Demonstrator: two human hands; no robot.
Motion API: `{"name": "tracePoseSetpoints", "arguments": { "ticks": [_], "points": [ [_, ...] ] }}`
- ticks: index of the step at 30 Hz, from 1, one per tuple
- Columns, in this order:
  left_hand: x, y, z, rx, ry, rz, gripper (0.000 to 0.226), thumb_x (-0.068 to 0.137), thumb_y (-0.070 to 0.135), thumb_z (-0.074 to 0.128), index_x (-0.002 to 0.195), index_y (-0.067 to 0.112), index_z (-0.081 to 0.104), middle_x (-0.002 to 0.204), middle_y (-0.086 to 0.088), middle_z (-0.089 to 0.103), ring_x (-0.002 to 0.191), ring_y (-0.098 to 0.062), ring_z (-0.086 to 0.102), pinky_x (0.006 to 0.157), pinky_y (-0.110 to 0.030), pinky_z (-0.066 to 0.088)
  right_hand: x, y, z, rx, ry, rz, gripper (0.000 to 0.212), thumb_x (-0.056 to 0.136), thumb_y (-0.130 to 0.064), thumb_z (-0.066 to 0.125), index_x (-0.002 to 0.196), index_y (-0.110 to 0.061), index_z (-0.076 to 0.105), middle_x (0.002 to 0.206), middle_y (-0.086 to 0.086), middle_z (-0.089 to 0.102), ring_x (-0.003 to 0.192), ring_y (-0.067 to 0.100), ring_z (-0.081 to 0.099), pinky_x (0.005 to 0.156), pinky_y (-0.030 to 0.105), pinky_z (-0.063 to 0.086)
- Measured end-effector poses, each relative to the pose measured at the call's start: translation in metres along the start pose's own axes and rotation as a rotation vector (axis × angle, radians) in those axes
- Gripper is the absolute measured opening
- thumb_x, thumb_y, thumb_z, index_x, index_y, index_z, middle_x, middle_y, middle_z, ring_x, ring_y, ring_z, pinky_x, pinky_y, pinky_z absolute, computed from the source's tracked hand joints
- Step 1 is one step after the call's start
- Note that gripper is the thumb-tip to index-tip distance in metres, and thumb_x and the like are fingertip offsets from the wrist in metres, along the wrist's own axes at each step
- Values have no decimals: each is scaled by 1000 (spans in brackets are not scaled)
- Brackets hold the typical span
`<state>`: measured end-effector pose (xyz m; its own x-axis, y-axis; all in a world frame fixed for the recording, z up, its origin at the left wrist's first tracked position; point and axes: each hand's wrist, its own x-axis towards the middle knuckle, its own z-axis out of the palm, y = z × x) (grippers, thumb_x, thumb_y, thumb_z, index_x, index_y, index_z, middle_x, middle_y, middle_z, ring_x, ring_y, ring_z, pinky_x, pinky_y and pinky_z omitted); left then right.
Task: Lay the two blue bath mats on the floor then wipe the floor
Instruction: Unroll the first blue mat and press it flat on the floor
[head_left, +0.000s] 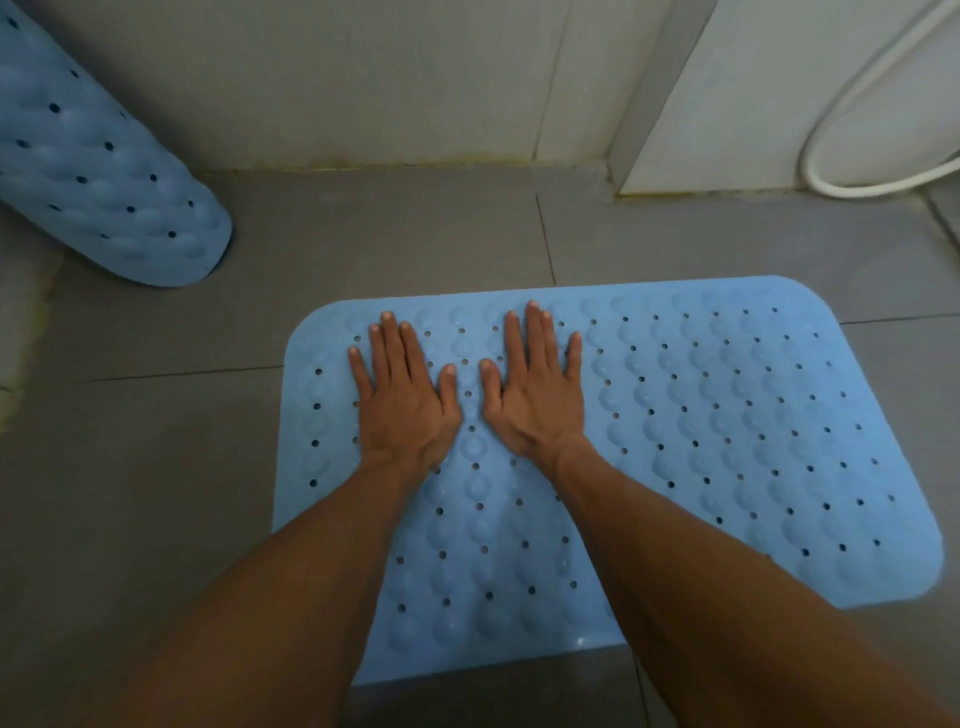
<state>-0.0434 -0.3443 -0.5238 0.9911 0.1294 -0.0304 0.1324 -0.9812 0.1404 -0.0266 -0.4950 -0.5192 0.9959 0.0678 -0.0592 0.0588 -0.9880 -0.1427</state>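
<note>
A light blue bath mat (727, 441) with bumps and small holes lies flat on the grey tiled floor (156, 493). My left hand (405, 395) and my right hand (535, 395) rest palm down on its far left part, side by side, fingers spread and holding nothing. A second blue bath mat (98, 171) is curled up and leans at the upper left, its lower end on the floor against the wall.
Grey tiled walls (389, 78) meet the floor just beyond the mat. A white panel (753, 93) stands at the upper right with a white hose (831, 182) looping in front of it. Bare floor lies to the left of the flat mat.
</note>
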Motion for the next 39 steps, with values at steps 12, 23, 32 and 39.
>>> {"name": "tracePoseSetpoints", "arguments": {
  "ticks": [12,23,32,39],
  "points": [
    [4,0,-3,20,-133,-23,71,99,50,8,153,7,-11,160,-12,-20,148,-24,-20,119,-48,-14,8,9,-22,193,-242,-45,69,101,-53,11,159,-21,-8,165,2,-21,151,17,-22,120,50,-16],
    [-4,179,-14,-78,114,5,72,99,51,18,152,1,18,160,-24,4,149,-36,3,121,-47,-4,-18,215,-70,231,47,-57,57,105,-39,25,158,-19,20,168,3,1,154,18,-5,124,40,-7],
    [-12,308,27,-209,160,-16,69,100,49,21,151,2,22,161,-22,8,150,-34,3,122,-47,-2,-1,317,-59,141,221,-39,59,101,-43,25,150,-13,38,164,6,22,153,21,11,125,45,2],
    [-5,309,37,-89,122,71,72,100,49,20,154,5,0,162,-16,-10,150,-27,-11,122,-49,3,6,321,-52,56,86,-36,68,101,-51,13,159,-17,12,168,1,2,154,15,-7,124,49,-3]
  ]
}}
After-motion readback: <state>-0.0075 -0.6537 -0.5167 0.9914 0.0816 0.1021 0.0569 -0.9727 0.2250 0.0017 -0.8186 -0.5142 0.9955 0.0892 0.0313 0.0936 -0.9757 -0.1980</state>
